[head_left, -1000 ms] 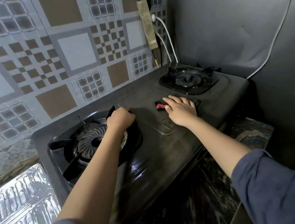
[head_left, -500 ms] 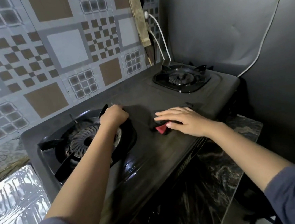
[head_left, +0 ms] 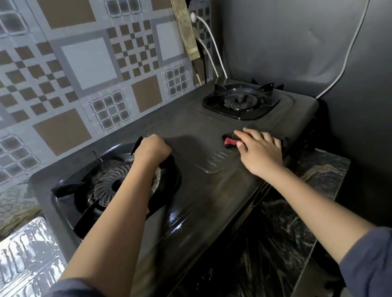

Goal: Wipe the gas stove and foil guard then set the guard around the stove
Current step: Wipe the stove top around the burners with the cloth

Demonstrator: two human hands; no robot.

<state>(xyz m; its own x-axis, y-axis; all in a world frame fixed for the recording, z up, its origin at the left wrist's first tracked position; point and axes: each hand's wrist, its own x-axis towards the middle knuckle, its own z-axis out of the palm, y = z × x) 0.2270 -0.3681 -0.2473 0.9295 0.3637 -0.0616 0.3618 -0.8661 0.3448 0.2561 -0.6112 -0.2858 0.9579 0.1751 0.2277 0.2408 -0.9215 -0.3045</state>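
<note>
Writing: a faint gold line of lettering runs along the front edge of the dark two-burner gas stove (head_left: 212, 131), too small to read; raised marks on the stove top just left of the right hand, also unreadable.

Room: stove sits on a dark marbled stone counter (head_left: 317, 178), pushed into a corner. Behind the stove, a wall w/ grey, white and brown checker-pattern covering (head_left: 85, 63); to the stove's right, a plain grey wall (head_left: 298, 24) w/ a white cable (head_left: 353, 30) running down it. A grimy beige power strip (head_left: 184, 24) hangs at the corner above the stove's far burner (head_left: 242, 100), white plug in it.

Stove top: dull dark grey, wet sheen near the front edge. Near burner (head_left: 113, 183) has a black pan support and ribbed ring.

Left hand (head_left: 152, 150) is clenched into a fist at the near burner's rim; what it grips, can't tell. Right hand (head_left: 259, 150) lies flat, fingers spread, pressing a black-and-red cloth (head_left: 230, 141) onto the stove top between the burners.

Embossed silver foil guard (head_left: 17, 269) lies flat left of the stove, apart from it.
</note>
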